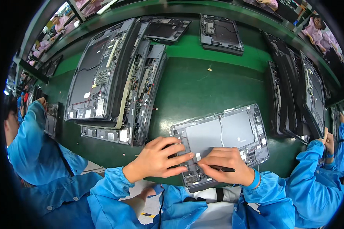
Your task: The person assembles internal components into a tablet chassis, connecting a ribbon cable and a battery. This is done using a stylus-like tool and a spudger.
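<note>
The left hand (156, 159) is lying flat on the lower left corner of an open grey tablet (221, 139), its fingers (179, 156) stretched out and spread a little, pressing on the frame and gripping nothing. The right hand (227, 164) is resting just beside it on the tablet's lower edge, its fingers curled together and clamped on a thin black tool (222, 168) that is lying almost level, pointing right. The 2 hands are nearly touching at the fingertips, close to a small white tab (198, 156) on the tablet's inner panel.

The tablet is lying face down on the green tabletop (202, 84), near its front edge, tilted slightly so its right end is sitting higher in the view. A white cable (220, 129) is running down the middle of its panel.

To the left, a stack (114, 76) of larger open devices is leaning across the tabletop. Another stack (294, 95) is standing to the right, and 2 more open units (221, 33) are lying at the far edge. People in blue sleeves (38, 145) are working on both sides.
</note>
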